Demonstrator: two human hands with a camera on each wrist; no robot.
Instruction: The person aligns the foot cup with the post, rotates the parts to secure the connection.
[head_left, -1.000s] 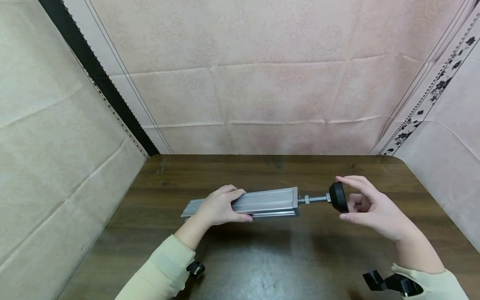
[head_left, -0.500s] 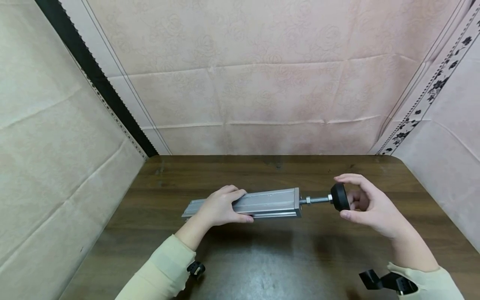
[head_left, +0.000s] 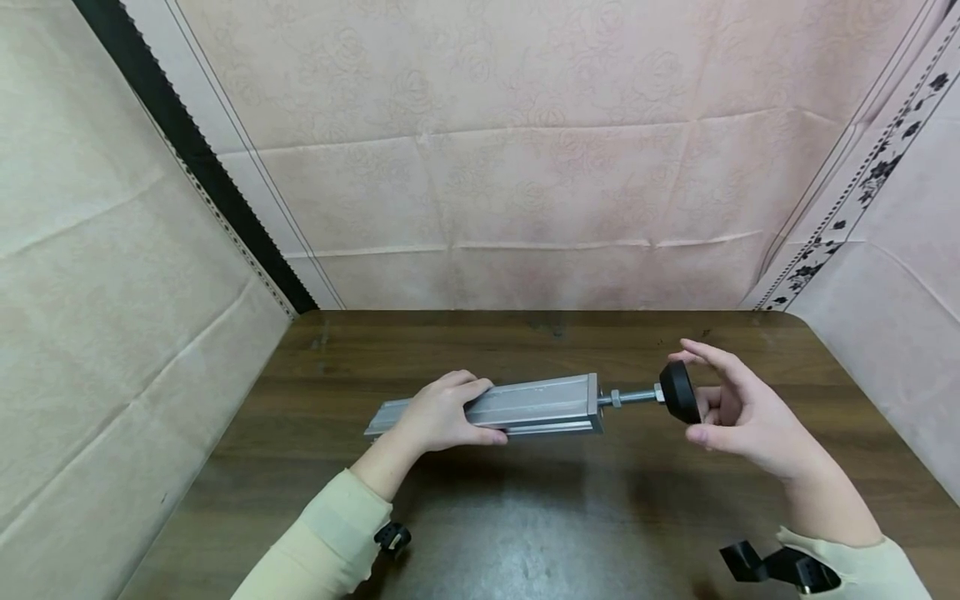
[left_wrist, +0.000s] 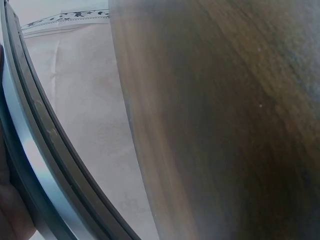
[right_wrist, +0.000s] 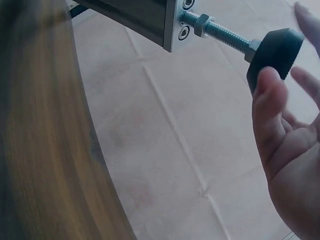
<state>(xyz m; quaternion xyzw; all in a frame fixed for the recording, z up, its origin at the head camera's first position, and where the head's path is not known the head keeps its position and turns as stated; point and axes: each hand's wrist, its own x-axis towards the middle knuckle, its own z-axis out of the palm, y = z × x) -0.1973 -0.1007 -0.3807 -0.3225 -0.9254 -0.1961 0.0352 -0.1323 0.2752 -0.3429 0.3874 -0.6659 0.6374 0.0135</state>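
Observation:
A grey aluminium extrusion profile is held level above the table in the head view. My left hand grips it near its left part, thumb on the near side and fingers over the top. From the profile's right end a threaded rod with a nut sticks out, ending in a round black levelling foot. My right hand has its thumb at the foot's lower rim and curled fingers round its far side; the index finger is raised. In the left wrist view the profile runs along the left edge.
Below the hands is a dark brown wooden table with rounded far corners. Pale patterned cloth hangs behind it, with more cloth at both sides. Screws show in the profile's end plate. Black camera mounts sit on both wrists.
My right hand's fingers shift about the foot's rim, the index finger now lifting higher. The foot tilts slightly. My left hand and the profile stay almost still.

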